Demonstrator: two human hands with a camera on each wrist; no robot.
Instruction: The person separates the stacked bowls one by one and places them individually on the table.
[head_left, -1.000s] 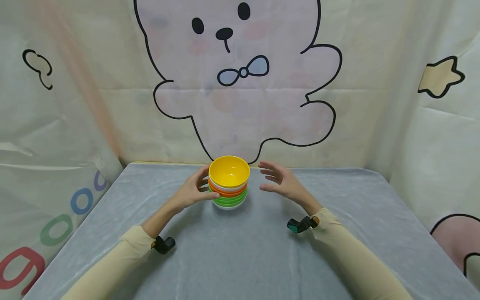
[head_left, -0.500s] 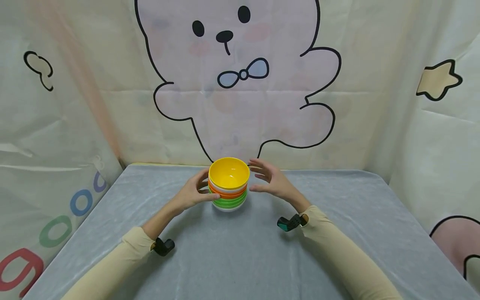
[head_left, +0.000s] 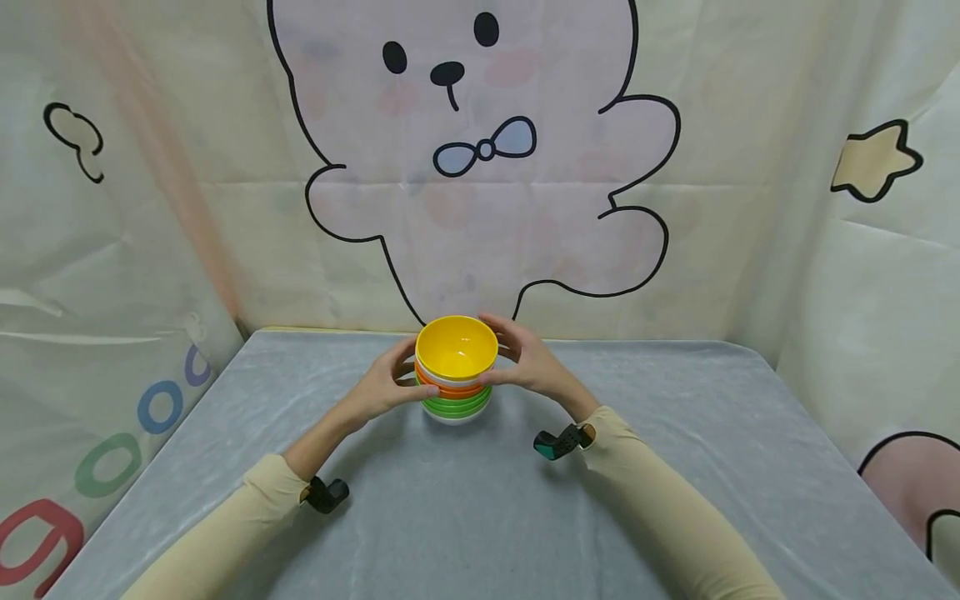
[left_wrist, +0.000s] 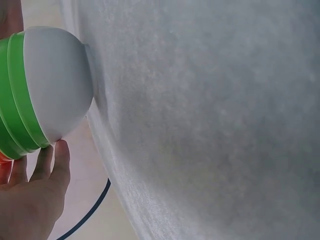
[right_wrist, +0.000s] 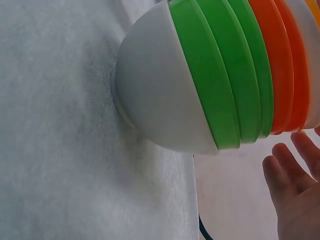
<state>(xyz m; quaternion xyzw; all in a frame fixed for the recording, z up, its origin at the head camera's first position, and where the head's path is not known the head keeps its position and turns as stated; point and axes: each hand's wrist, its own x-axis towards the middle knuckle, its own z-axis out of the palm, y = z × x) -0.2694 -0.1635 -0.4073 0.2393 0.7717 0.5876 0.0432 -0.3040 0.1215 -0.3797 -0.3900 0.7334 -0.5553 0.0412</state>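
A stack of nested bowls stands upright on the cloth-covered table. The yellow bowl (head_left: 456, 346) is on top, above white, orange (right_wrist: 280, 65) and green bowls (right_wrist: 220, 75), with a white bowl (left_wrist: 57, 82) at the bottom. My left hand (head_left: 378, 385) holds the stack from the left, thumb across the front and fingers round the far side. On the right, my right hand (head_left: 531, 365) is at the upper bowls, thumb over the front edge and fingers reaching behind. In the right wrist view some of its fingertips are apart from the bowls.
A grey-blue cloth covers the table (head_left: 465, 517). Behind it hangs a backdrop (head_left: 720, 250) with a cartoon bear, close to the table's far edge. Dark wrist cameras (head_left: 326, 495) sit under both wrists.
My right hand has moved left from beside the stack until its thumb and fingers reach the upper bowls. The left hand and the stack stay in place.
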